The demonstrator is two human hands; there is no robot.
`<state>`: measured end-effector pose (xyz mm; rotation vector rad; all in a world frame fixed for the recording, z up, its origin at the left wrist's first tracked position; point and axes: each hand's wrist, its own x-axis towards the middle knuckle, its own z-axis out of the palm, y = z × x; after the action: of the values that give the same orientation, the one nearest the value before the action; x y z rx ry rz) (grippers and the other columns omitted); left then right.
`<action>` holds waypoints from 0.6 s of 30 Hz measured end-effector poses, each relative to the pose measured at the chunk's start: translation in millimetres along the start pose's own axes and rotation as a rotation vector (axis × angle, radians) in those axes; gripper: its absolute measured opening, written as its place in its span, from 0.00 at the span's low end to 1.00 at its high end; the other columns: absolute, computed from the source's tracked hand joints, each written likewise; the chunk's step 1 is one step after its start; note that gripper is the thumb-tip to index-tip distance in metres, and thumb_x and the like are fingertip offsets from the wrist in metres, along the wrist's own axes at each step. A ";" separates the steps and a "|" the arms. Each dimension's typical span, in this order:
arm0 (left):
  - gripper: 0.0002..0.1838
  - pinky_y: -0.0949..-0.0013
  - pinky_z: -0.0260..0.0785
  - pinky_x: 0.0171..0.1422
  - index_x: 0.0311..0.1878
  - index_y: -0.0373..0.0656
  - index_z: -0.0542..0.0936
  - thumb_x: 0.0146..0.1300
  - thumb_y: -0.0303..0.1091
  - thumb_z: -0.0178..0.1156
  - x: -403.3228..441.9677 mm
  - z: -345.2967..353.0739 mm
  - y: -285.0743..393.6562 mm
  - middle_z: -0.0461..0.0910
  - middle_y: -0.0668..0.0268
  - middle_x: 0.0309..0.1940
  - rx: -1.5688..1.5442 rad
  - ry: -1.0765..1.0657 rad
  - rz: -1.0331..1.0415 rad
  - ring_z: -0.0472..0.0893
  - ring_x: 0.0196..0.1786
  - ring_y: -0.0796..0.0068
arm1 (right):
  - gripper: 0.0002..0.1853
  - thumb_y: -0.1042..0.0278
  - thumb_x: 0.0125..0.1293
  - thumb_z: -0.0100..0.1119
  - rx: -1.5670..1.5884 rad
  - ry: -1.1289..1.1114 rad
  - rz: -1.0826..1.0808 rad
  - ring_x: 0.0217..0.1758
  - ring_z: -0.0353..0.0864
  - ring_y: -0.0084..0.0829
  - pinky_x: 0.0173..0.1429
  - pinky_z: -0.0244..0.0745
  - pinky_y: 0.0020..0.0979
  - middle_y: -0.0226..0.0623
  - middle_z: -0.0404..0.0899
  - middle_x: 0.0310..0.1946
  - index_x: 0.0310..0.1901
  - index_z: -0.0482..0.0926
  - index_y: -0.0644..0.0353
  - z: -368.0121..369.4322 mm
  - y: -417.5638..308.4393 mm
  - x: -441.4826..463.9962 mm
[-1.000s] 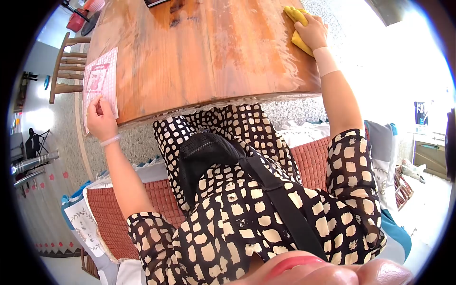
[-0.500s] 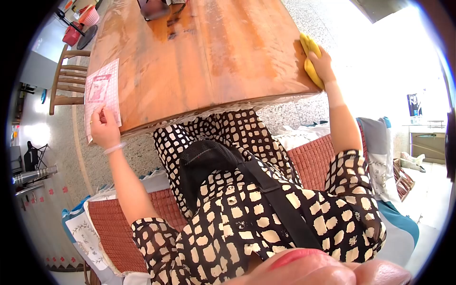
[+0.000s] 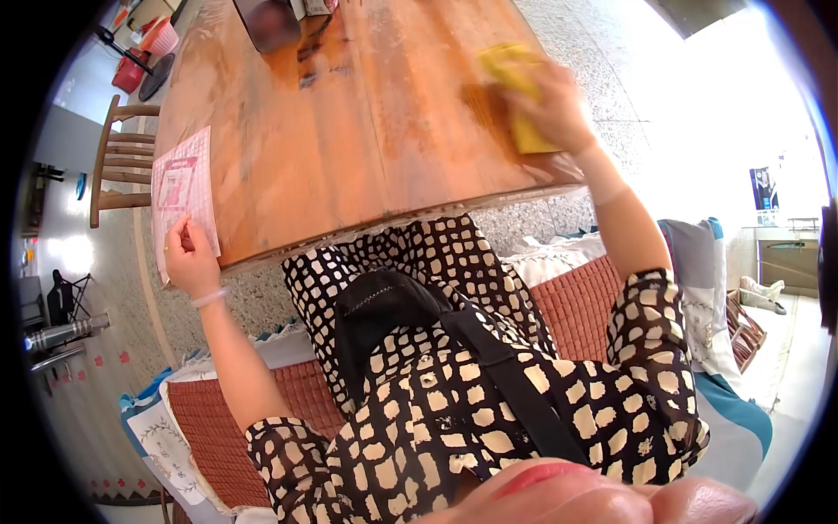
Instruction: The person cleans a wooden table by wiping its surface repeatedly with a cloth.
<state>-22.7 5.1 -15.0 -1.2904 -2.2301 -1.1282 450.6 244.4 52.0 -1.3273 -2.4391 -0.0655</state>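
A yellow cloth (image 3: 525,131) lies against the wooden table (image 3: 349,148) near its right edge. My right hand (image 3: 559,105), blurred by motion, is pressed over the cloth with its fingers around it. At the table's near left corner, my left hand (image 3: 192,258) rests on the lower end of a pink-and-white gridded sheet (image 3: 199,179). Its fingers are curled in, and whatever they may hold is hidden. A clear, glossy cover seems to lie over the tabletop and hangs past its front edge.
A dark box-like object (image 3: 269,24) stands at the far side of the table. Beyond the left edge is a wooden chair (image 3: 131,163), with a red bucket (image 3: 129,72) behind it. A bench with a reddish woven mat (image 3: 572,306) is beneath me.
My right hand has slid the yellow cloth leftward, away from the table's right edge. My left hand has stayed on the sheet. The view has shifted slightly.
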 end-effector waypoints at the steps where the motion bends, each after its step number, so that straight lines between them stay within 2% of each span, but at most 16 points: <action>1: 0.08 0.73 0.66 0.31 0.42 0.45 0.83 0.63 0.34 0.60 -0.2 -0.5 -0.5 0.77 0.71 0.25 0.009 -0.008 -0.009 0.72 0.25 0.79 | 0.24 0.45 0.65 0.54 -0.096 0.000 -0.090 0.67 0.65 0.43 0.67 0.61 0.52 0.35 0.66 0.65 0.62 0.73 0.37 16.7 -18.1 10.4; 2: 0.08 0.74 0.65 0.31 0.42 0.44 0.83 0.63 0.34 0.60 -0.6 -2.1 -1.4 0.77 0.71 0.25 0.022 -0.019 -0.021 0.71 0.25 0.79 | 0.25 0.39 0.64 0.50 -0.189 -0.001 -0.182 0.68 0.63 0.45 0.67 0.60 0.55 0.33 0.64 0.68 0.62 0.72 0.32 30.5 -28.5 17.0; 5: 0.08 0.75 0.64 0.31 0.42 0.43 0.83 0.64 0.34 0.60 -1.6 -3.9 0.3 0.77 0.72 0.26 0.024 0.017 0.012 0.70 0.25 0.81 | 0.28 0.34 0.64 0.46 -0.045 -0.128 -0.092 0.71 0.59 0.46 0.70 0.53 0.58 0.30 0.63 0.69 0.63 0.72 0.32 44.1 -18.3 65.2; 8: 0.08 0.77 0.63 0.31 0.42 0.42 0.83 0.64 0.33 0.59 -3.8 -6.8 -2.7 0.77 0.73 0.26 -0.002 -0.025 -0.073 0.70 0.26 0.83 | 0.28 0.33 0.63 0.45 -0.075 -0.119 0.076 0.72 0.59 0.45 0.69 0.53 0.60 0.25 0.63 0.69 0.63 0.72 0.32 57.9 -5.6 105.6; 9: 0.08 0.77 0.63 0.31 0.42 0.41 0.83 0.65 0.33 0.59 -4.7 -8.2 -1.9 0.77 0.73 0.26 -0.013 -0.025 -0.077 0.69 0.26 0.84 | 0.27 0.41 0.64 0.51 -0.116 -0.143 0.125 0.69 0.64 0.45 0.67 0.60 0.54 0.32 0.64 0.69 0.63 0.72 0.37 52.1 -7.6 117.2; 13: 0.08 0.79 0.61 0.31 0.43 0.40 0.82 0.65 0.31 0.59 -7.0 -14.3 0.0 0.76 0.74 0.27 -0.003 -0.039 -0.092 0.68 0.27 0.85 | 0.31 0.32 0.65 0.39 -0.162 -0.175 0.305 0.74 0.55 0.43 0.71 0.48 0.62 0.22 0.58 0.72 0.67 0.67 0.30 78.4 34.8 176.8; 16: 0.08 0.79 0.60 0.31 0.43 0.39 0.82 0.66 0.30 0.58 -7.7 -19.2 1.7 0.76 0.73 0.29 -0.023 -0.056 -0.148 0.67 0.28 0.86 | 0.32 0.36 0.64 0.46 -0.187 -0.167 0.464 0.67 0.66 0.37 0.68 0.61 0.50 0.29 0.67 0.66 0.67 0.68 0.39 65.8 31.3 204.2; 18: 0.08 0.80 0.60 0.32 0.43 0.38 0.82 0.66 0.29 0.57 -10.0 -22.0 4.6 0.77 0.73 0.31 -0.033 -0.055 -0.173 0.68 0.29 0.86 | 0.28 0.39 0.65 0.44 -0.134 -0.121 0.396 0.64 0.71 0.46 0.67 0.63 0.48 0.41 0.71 0.62 0.62 0.74 0.44 70.7 52.4 223.1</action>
<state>-15.7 -16.3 -5.1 -1.1727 -2.4126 -1.2077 363.1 467.6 53.8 -1.8999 -2.2495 -0.0479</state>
